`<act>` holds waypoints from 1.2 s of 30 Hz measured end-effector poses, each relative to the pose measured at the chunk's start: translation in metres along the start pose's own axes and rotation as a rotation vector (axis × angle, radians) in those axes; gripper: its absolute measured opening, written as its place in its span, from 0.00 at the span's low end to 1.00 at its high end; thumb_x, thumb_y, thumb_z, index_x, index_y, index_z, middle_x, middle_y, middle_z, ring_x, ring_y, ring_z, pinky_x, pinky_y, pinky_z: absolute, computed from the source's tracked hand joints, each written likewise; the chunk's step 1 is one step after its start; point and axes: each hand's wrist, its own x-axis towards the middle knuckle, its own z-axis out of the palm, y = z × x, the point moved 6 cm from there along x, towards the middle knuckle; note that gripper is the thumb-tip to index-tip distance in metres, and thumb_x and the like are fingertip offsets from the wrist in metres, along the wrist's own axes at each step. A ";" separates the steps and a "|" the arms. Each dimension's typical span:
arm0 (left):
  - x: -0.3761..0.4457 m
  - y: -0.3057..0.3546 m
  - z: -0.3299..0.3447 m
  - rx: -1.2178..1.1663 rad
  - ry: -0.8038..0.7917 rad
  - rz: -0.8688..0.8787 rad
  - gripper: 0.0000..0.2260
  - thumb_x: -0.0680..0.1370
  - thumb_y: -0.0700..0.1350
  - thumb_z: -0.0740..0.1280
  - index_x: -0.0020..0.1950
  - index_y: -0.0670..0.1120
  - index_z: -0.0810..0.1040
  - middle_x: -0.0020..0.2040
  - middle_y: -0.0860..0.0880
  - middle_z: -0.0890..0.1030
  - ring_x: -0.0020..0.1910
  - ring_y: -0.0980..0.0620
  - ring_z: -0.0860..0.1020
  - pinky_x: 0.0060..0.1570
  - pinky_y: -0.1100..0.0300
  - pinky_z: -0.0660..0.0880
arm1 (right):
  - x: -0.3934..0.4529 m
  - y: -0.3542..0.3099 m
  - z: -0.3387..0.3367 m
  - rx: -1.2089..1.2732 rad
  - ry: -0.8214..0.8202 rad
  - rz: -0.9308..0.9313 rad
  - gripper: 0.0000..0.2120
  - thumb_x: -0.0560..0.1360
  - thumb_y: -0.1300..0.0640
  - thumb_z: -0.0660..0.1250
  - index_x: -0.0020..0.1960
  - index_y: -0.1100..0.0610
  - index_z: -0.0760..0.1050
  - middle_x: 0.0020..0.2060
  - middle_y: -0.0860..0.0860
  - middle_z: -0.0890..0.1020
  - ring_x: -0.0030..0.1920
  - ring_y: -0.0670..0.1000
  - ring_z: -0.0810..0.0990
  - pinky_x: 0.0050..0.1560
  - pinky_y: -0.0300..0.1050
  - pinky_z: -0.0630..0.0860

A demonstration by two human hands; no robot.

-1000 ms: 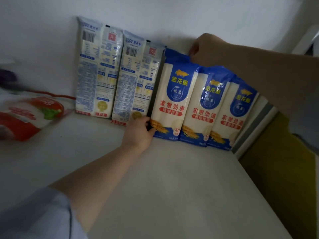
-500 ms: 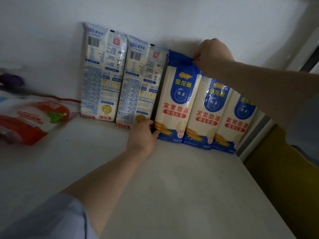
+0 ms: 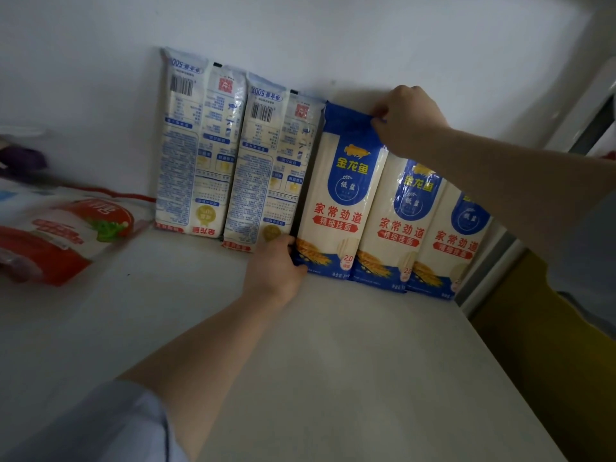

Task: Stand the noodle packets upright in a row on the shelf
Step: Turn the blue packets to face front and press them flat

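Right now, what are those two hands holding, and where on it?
Both hold the leftmost blue-and-cream plastic noodle packet: the right hand pinches its top blue edge, the left hand grips its bottom left corner.

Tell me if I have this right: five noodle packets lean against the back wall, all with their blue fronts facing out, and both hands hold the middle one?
Not quite. The head view shows only three blue-fronted packets; the two left packets show their printed backs, barcodes up. The rest holds: the left hand grips the middle packet's bottom corner, the right hand pinches its top.

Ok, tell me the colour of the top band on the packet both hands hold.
Blue top band, clearest in the head view.
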 end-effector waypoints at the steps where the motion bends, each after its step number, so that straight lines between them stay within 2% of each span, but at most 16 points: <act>1: 0.000 0.001 0.000 0.002 -0.001 0.002 0.20 0.71 0.43 0.71 0.62 0.45 0.76 0.54 0.48 0.81 0.52 0.50 0.79 0.54 0.54 0.77 | -0.001 -0.001 -0.001 0.007 0.004 0.003 0.14 0.75 0.62 0.59 0.55 0.60 0.81 0.50 0.61 0.80 0.47 0.63 0.78 0.47 0.50 0.77; 5: 0.000 0.001 -0.001 0.012 -0.001 0.001 0.20 0.71 0.42 0.72 0.63 0.45 0.75 0.54 0.47 0.81 0.53 0.49 0.79 0.55 0.54 0.76 | -0.001 0.001 -0.010 0.033 0.074 0.006 0.12 0.74 0.60 0.60 0.53 0.60 0.80 0.49 0.59 0.81 0.50 0.61 0.78 0.46 0.48 0.76; 9: -0.002 0.003 -0.002 0.021 -0.008 0.000 0.21 0.71 0.42 0.71 0.63 0.45 0.75 0.56 0.47 0.81 0.54 0.49 0.79 0.56 0.53 0.76 | -0.022 0.015 -0.032 0.070 0.175 -0.035 0.17 0.76 0.54 0.65 0.62 0.59 0.74 0.59 0.56 0.77 0.60 0.55 0.74 0.56 0.47 0.71; 12: -0.004 0.006 -0.002 0.067 -0.036 0.003 0.19 0.72 0.42 0.70 0.62 0.44 0.76 0.56 0.46 0.80 0.54 0.47 0.78 0.55 0.52 0.76 | -0.057 0.033 -0.028 0.040 0.119 -0.051 0.21 0.76 0.53 0.65 0.67 0.59 0.70 0.63 0.56 0.73 0.64 0.55 0.70 0.60 0.48 0.69; 15: -0.014 0.017 -0.013 0.238 -0.028 0.115 0.14 0.73 0.44 0.68 0.57 0.43 0.77 0.53 0.45 0.80 0.52 0.45 0.78 0.50 0.50 0.77 | -0.095 0.047 -0.009 0.020 -0.013 -0.036 0.26 0.76 0.52 0.67 0.71 0.58 0.66 0.68 0.54 0.69 0.68 0.55 0.67 0.64 0.50 0.67; 18: -0.022 0.049 -0.031 0.447 0.020 0.323 0.23 0.73 0.45 0.70 0.66 0.43 0.69 0.62 0.44 0.72 0.60 0.45 0.73 0.54 0.53 0.74 | -0.125 0.056 0.009 -0.024 -0.142 -0.020 0.35 0.74 0.49 0.68 0.76 0.55 0.57 0.74 0.52 0.61 0.73 0.55 0.60 0.68 0.52 0.64; 20: -0.020 0.079 -0.035 0.591 -0.024 0.485 0.33 0.72 0.48 0.72 0.73 0.43 0.61 0.71 0.46 0.64 0.69 0.46 0.65 0.64 0.53 0.68 | -0.134 0.059 0.019 -0.036 -0.208 -0.002 0.42 0.72 0.45 0.69 0.77 0.55 0.51 0.77 0.50 0.53 0.76 0.54 0.54 0.72 0.52 0.59; 22: -0.009 0.104 -0.027 0.844 -0.091 0.631 0.43 0.72 0.55 0.71 0.77 0.42 0.50 0.77 0.46 0.51 0.76 0.47 0.51 0.74 0.53 0.51 | -0.136 0.060 0.027 -0.064 -0.250 0.005 0.48 0.71 0.41 0.69 0.78 0.56 0.45 0.78 0.50 0.46 0.77 0.53 0.47 0.73 0.51 0.55; 24: 0.007 0.120 -0.017 1.097 -0.109 0.699 0.49 0.71 0.62 0.67 0.77 0.40 0.40 0.78 0.44 0.40 0.77 0.47 0.40 0.71 0.54 0.37 | -0.133 0.059 0.032 -0.094 -0.255 0.002 0.53 0.69 0.39 0.70 0.78 0.57 0.41 0.77 0.51 0.40 0.77 0.52 0.42 0.74 0.51 0.52; 25: 0.017 0.126 -0.013 1.204 -0.107 0.702 0.52 0.70 0.65 0.66 0.76 0.40 0.36 0.77 0.43 0.37 0.76 0.47 0.37 0.70 0.54 0.34 | -0.130 0.058 0.034 -0.116 -0.241 -0.007 0.54 0.68 0.39 0.71 0.78 0.58 0.39 0.77 0.52 0.39 0.77 0.52 0.40 0.74 0.52 0.52; 27: 0.033 0.137 -0.006 1.343 -0.098 0.702 0.57 0.67 0.70 0.64 0.74 0.38 0.32 0.76 0.42 0.34 0.76 0.46 0.35 0.71 0.52 0.35 | -0.122 0.054 0.036 -0.162 -0.205 -0.038 0.57 0.67 0.37 0.71 0.77 0.59 0.38 0.77 0.53 0.38 0.77 0.53 0.39 0.75 0.51 0.49; 30: 0.048 0.147 0.000 1.425 -0.085 0.720 0.61 0.63 0.73 0.63 0.74 0.38 0.31 0.76 0.41 0.33 0.76 0.45 0.36 0.73 0.52 0.37 | -0.112 0.049 0.044 -0.169 -0.189 -0.084 0.59 0.64 0.36 0.72 0.77 0.60 0.37 0.77 0.54 0.38 0.77 0.52 0.40 0.75 0.50 0.47; 36: 0.059 0.152 0.001 1.401 -0.081 0.764 0.64 0.59 0.74 0.65 0.74 0.38 0.32 0.77 0.42 0.35 0.76 0.45 0.37 0.73 0.53 0.38 | -0.106 0.050 0.052 -0.175 -0.176 -0.101 0.59 0.65 0.40 0.73 0.77 0.61 0.37 0.77 0.54 0.39 0.77 0.52 0.41 0.75 0.47 0.47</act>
